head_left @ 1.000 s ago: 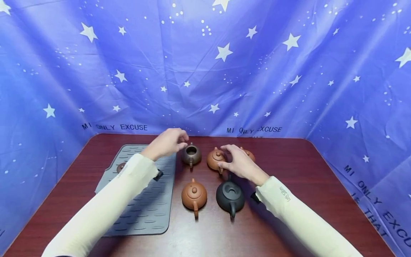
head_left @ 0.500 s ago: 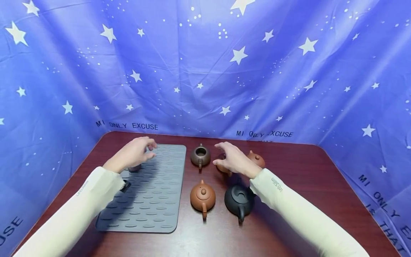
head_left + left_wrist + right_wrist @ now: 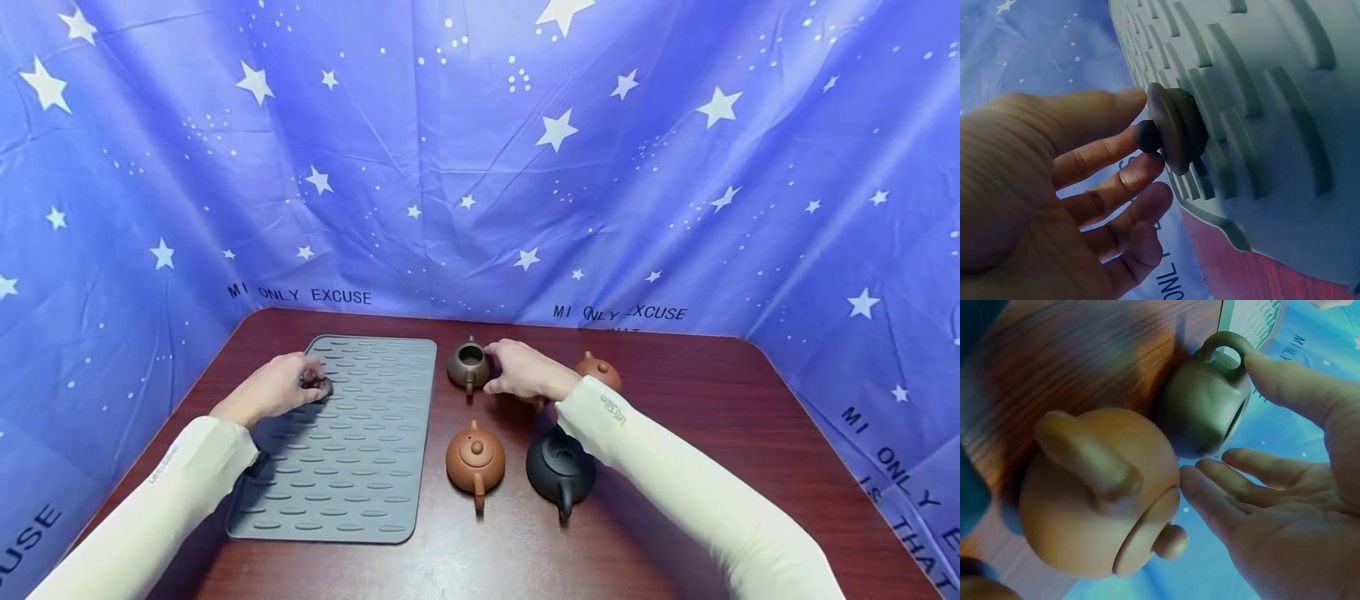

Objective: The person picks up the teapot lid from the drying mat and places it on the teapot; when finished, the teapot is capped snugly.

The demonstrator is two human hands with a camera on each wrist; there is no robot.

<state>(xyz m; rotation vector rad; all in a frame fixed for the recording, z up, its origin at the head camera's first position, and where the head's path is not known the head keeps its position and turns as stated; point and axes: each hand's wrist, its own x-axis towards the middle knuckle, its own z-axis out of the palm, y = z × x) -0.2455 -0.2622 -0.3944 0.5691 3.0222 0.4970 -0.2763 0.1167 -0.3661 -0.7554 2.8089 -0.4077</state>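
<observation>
A small dark brown teapot lid (image 3: 324, 387) stands on the grey ridged mat (image 3: 360, 467). My left hand (image 3: 272, 388) has its thumb and first fingers at this lid; in the left wrist view they close around its round knob (image 3: 1147, 136) and rim. My right hand (image 3: 527, 369) reaches beside a lidless brown teapot (image 3: 458, 372), its fingers spread loosely. In the right wrist view the thumb tip overlaps that teapot's handle (image 3: 1213, 342), while the fingers extend toward its body. Directly below the right hand is a lidded orange teapot (image 3: 1079, 519), mostly hidden in the head view.
Nearer to me stand a lidded orange teapot (image 3: 467, 467) and a black teapot (image 3: 551, 475). Another orange teapot (image 3: 597, 372) is behind the right forearm. A blue star-patterned curtain (image 3: 480, 167) encloses the dark red table (image 3: 675, 417).
My left hand has moved from near the brown teapot leftward over the mat and down to the lid. My right hand has shifted left from the orange teapot to the brown one.
</observation>
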